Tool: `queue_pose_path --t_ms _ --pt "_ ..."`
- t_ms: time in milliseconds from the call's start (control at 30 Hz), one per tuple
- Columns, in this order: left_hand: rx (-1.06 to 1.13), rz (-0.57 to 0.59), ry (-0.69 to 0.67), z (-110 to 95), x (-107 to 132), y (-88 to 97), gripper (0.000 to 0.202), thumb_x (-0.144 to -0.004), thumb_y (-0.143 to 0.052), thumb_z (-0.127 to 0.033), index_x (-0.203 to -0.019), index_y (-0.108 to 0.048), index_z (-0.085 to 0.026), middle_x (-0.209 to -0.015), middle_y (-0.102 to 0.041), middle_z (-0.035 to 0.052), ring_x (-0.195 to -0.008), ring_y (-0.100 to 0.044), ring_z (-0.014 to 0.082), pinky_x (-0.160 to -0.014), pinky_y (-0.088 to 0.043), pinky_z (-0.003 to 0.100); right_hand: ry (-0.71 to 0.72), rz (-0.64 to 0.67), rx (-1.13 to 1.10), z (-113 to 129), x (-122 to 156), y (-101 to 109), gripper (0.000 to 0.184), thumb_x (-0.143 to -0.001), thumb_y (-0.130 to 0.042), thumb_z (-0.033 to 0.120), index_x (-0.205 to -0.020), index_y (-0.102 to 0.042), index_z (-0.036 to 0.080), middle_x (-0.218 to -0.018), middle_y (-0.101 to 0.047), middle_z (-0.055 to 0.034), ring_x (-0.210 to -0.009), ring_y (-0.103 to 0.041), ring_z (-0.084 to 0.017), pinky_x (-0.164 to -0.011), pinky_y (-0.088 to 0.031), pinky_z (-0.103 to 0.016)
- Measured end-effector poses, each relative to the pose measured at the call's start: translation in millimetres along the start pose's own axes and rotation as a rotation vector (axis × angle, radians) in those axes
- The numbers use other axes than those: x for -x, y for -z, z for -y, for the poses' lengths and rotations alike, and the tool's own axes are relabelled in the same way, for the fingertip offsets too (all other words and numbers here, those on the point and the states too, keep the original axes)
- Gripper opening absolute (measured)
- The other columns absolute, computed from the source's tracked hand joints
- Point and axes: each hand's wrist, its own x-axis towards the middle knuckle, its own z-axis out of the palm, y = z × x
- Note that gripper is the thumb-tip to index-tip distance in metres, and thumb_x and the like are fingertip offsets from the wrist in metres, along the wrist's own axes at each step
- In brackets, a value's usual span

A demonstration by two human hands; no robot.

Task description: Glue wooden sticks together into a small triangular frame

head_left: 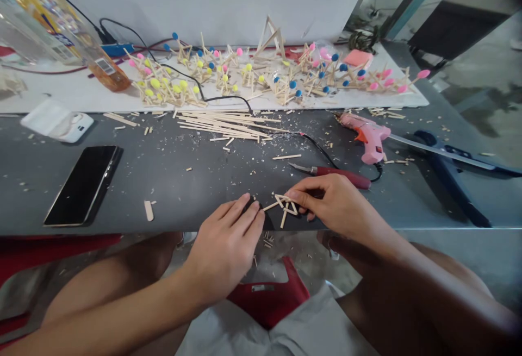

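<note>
Near the table's front edge lies a small frame of thin wooden sticks (290, 207), with a triangle or diamond shape and a few sticks jutting out. My right hand (338, 201) pinches its upper right side between thumb and fingers. My left hand (230, 242) rests on the table edge to its left, fingers stretched out, the tips beside the end of one stick. Just behind my right hand lies a craft knife (342, 175) with a red handle. A pink glue gun (367, 136) lies farther back, a glue stick protruding from its rear.
Loose wooden sticks (224, 125) lie mid-table. Several stick models with coloured tips stand on a white board (138, 103) behind. A phone (84, 185), white case (59, 122) and bottle (108, 73) are left; dark-blue pliers-like tool (452, 176) right. A black cord (222, 98) crosses the models.
</note>
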Motion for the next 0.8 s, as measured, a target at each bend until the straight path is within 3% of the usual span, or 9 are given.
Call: queue_pose_path --t_ms 333,633,800 --pt "0.034 -0.056 0.080 10.5 -7.5 -1.8 0.021 -0.089 -0.053 -0.006 -0.096 -0.072 -0.011 -0.096 -0.077 0.0090 -0.095 -0.073 0.0295 -0.072 -0.060 0.042 0.019 0.001 -0.047 -0.1 -0.7 0.4 0.027 -0.089 -0.062 0.040 -0.085 -0.077 0.018 -0.068 -0.069 -0.0029 -0.056 -0.062 -0.013 -0.050 -0.050 -0.023" --pt "0.104 -0.039 0.088 9.1 -6.9 -3.4 0.018 -0.089 -0.056 -0.005 -0.097 -0.071 -0.011 -0.096 -0.075 0.0094 -0.093 -0.070 0.0266 -0.077 -0.060 0.042 0.182 -0.117 -0.019 -0.2 8.0 -4.2 0.021 -0.093 -0.059 0.028 -0.082 -0.075 0.018 -0.071 -0.068 0.0005 -0.055 -0.058 -0.010 -0.055 -0.045 -0.021" --pt "0.138 -0.006 0.105 10.7 -13.7 -3.4 0.015 -0.091 -0.057 -0.010 -0.094 -0.071 -0.012 -0.097 -0.074 0.0103 -0.096 -0.069 0.0253 -0.082 -0.060 0.042 0.178 -0.192 -0.060 -4.5 8.0 -1.6 0.024 -0.094 -0.059 0.036 -0.086 -0.074 0.019 -0.073 -0.068 0.0001 -0.061 -0.058 -0.012 -0.057 -0.044 -0.023"
